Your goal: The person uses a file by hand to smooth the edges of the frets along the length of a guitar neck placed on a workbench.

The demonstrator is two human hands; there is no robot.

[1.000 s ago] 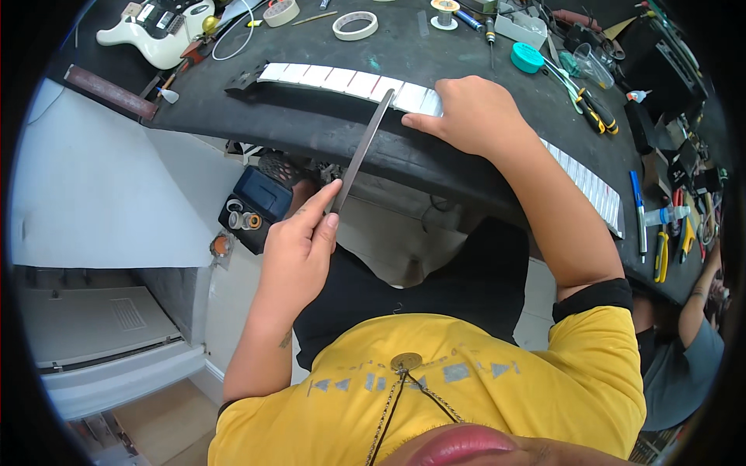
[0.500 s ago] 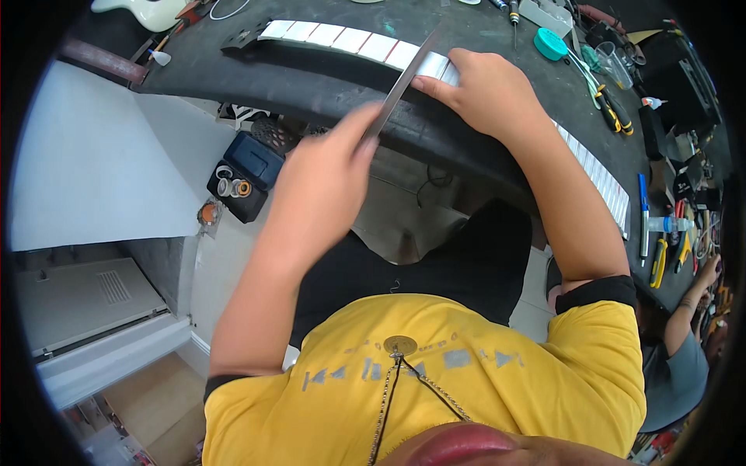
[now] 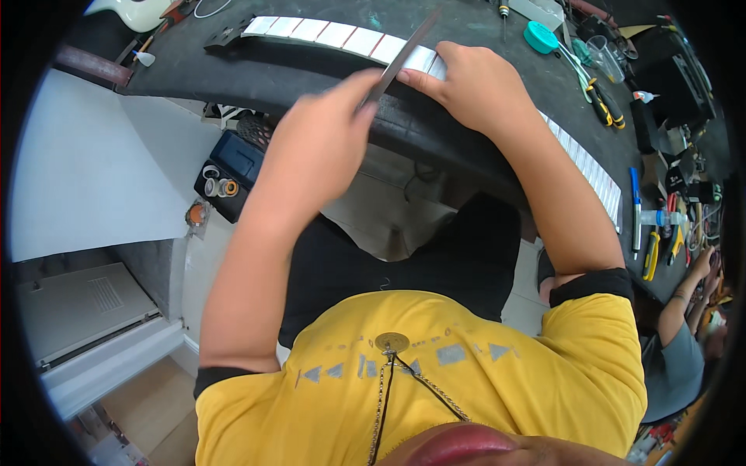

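Note:
A guitar neck (image 3: 322,33) lies along the near edge of the bench, its fretboard covered in white strips between the frets. Its dark headstock (image 3: 227,35) points left. My left hand (image 3: 326,144) is closed round one end of a thin, flat metal file (image 3: 398,60), which slants across the neck with its tip beyond the far side. Just right of the file, my right hand (image 3: 482,85) grips the neck, thumb on the near side. My right forearm hides part of the fretboard; the white-covered part (image 3: 583,159) shows again past it.
At the right of the bench lie yellow-black pliers (image 3: 604,105), a teal round container (image 3: 541,36), a blue pen (image 3: 635,210) and other tools. A white guitar body (image 3: 144,12) sits far left. Below the bench is an open black case (image 3: 225,182). Another person's arm (image 3: 684,299) shows at right.
My left hand has pushed the file a little farther away across the neck. My right hand keeps its hold beside it. The whole view has shifted slightly.

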